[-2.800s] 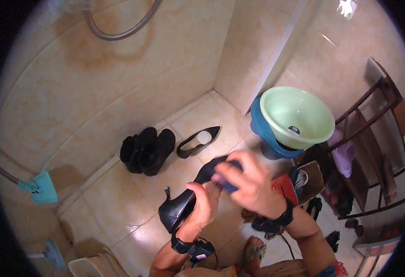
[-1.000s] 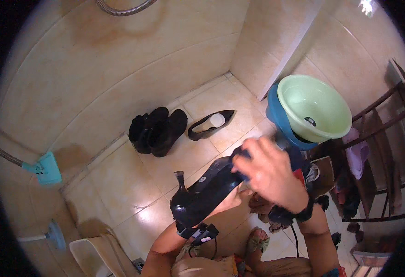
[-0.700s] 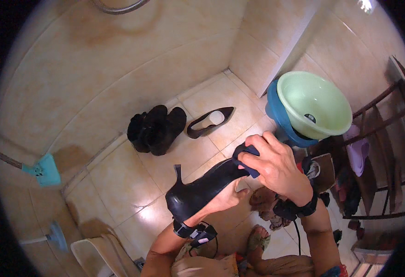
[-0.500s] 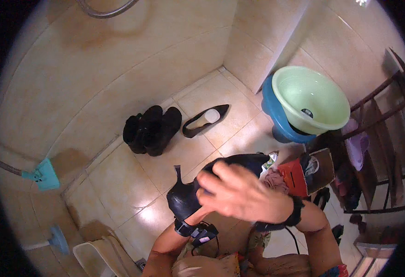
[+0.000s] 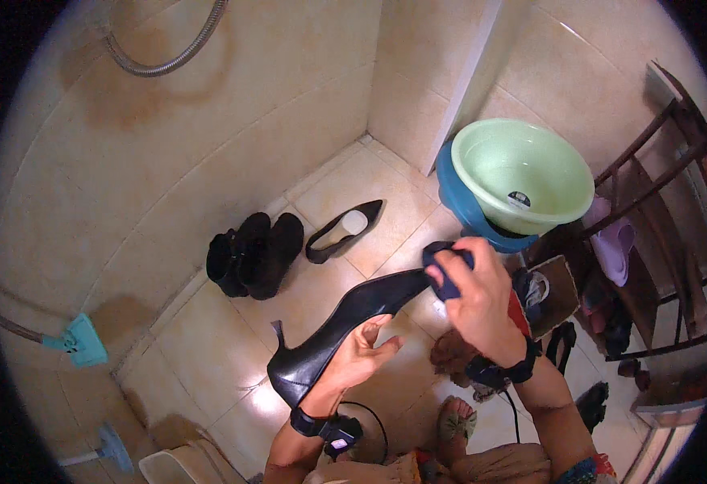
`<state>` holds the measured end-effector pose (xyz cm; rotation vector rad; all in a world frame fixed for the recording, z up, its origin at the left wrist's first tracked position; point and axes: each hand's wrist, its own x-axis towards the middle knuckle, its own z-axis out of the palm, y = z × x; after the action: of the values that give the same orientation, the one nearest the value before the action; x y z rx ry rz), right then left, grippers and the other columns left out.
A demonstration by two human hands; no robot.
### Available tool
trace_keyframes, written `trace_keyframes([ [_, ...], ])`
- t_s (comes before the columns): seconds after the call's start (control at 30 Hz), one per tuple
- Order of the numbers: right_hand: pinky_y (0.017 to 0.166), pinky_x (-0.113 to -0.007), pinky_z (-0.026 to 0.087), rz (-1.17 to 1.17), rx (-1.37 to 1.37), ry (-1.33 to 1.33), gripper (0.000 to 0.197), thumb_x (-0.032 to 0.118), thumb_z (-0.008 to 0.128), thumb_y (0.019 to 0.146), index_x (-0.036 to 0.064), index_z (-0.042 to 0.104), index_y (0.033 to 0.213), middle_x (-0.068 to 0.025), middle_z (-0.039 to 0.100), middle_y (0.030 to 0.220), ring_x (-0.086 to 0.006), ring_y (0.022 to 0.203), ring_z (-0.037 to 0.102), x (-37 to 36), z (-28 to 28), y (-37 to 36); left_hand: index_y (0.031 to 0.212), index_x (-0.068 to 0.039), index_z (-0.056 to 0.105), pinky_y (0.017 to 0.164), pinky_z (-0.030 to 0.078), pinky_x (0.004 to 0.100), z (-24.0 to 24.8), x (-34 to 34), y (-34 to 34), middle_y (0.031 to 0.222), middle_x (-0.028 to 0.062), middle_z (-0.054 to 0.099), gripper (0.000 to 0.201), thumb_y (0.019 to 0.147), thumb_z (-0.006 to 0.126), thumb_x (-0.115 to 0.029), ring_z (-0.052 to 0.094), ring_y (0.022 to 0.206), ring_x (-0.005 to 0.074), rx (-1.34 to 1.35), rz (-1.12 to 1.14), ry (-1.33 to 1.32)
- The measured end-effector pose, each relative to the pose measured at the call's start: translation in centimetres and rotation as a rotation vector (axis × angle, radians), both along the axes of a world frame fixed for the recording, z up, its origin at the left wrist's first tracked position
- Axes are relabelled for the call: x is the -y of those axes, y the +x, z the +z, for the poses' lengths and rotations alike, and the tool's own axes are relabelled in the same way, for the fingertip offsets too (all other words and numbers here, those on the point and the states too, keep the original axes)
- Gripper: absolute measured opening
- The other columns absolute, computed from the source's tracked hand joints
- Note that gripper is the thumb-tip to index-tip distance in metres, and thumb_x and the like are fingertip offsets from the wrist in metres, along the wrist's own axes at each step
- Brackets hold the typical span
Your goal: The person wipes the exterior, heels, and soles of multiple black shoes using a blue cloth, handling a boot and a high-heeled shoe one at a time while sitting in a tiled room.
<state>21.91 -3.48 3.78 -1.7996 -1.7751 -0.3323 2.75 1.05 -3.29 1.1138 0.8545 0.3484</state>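
Note:
A black high-heeled shoe [image 5: 333,343] is held tilted before me, its thin heel pointing up to the left and its toe to the right. My left hand [image 5: 357,355] supports it from the near side, the palm showing and some fingers hidden behind the shoe. At the toe, my right hand [image 5: 478,294] closes round a dark blue wad of cloth [image 5: 444,266] and presses it against the tip. On the floor beyond lies another black pointed shoe [image 5: 321,246] with a pale insole. A pair of black boots [image 5: 255,256] stands to its left.
A light green basin [image 5: 523,173] sits in a blue basin [image 5: 465,198] at the far right. Right of them stands a dark rack [image 5: 668,214] with lilac slippers [image 5: 611,246]. An open box [image 5: 551,294] is beside the rack; a pale plastic stool [image 5: 184,464] is near left.
My right hand has moved from over the shoe's middle to its toe with the cloth. More of the shoe and my left palm now show. The view has shifted slightly.

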Motion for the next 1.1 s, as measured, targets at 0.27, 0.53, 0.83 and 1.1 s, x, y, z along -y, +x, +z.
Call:
trace_keyframes([
  [0.27, 0.064, -0.032, 0.052, 0.147, 0.293, 0.113, 0.032, 0.009, 0.062, 0.073, 0.0065, 0.064, 0.105, -0.0163, 0.055, 0.105, -0.0271, 0.078, 0.055, 1.4, -0.3, -2.9, 0.089, -0.002, 0.059, 0.082, 0.044, 0.0316, 0.4, -1.1, 1.9, 0.107, 0.0073, 0.064, 0.034, 0.057, 0.048, 0.004, 0.058, 0.108, 0.02, 0.988, 0.251, -0.478],
  [0.53, 0.055, -0.029, 0.05, 0.231, 0.339, 0.196, 0.031, 0.012, 0.062, 0.074, 0.006, 0.065, 0.105, -0.0166, 0.057, 0.103, -0.0247, 0.071, 0.056, 1.3, -2.1, -2.8, 0.091, -0.005, 0.06, 0.084, 0.047, 0.0365, 0.2, -2.0, 1.1, 0.097, 0.0061, 0.064, 0.016, 0.083, 0.056, -0.018, 0.06, 0.092, 0.023, 1.032, 0.354, -0.686],
  [0.83, 0.067, -0.035, 0.053, 0.155, 0.066, 0.237, 0.038, 0.008, 0.067, 0.07, 0.0085, 0.065, 0.109, -0.0151, 0.055, 0.105, -0.0285, 0.082, 0.059, -0.7, -0.8, -2.1, 0.098, -0.003, 0.06, 0.083, 0.054, 0.0373, -0.8, -2.0, 0.7, 0.112, 0.0129, 0.066, 0.033, 0.099, 0.046, -0.033, 0.065, 0.096, 0.0244, 1.0, 0.314, -0.813],
  [1.1, 0.064, -0.036, 0.051, 0.184, -0.098, 0.245, 0.043, 0.005, 0.074, 0.063, 0.0093, 0.064, 0.105, -0.0144, 0.055, 0.104, -0.0287, 0.086, 0.058, -2.5, 1.3, -1.2, 0.13, 0.009, 0.048, 0.106, 0.041, 0.0405, -1.5, -1.6, 1.3, 0.13, 0.0196, 0.057, 0.055, 0.101, 0.039, -0.038, 0.056, 0.121, 0.0291, 1.159, 0.161, -0.799],
])
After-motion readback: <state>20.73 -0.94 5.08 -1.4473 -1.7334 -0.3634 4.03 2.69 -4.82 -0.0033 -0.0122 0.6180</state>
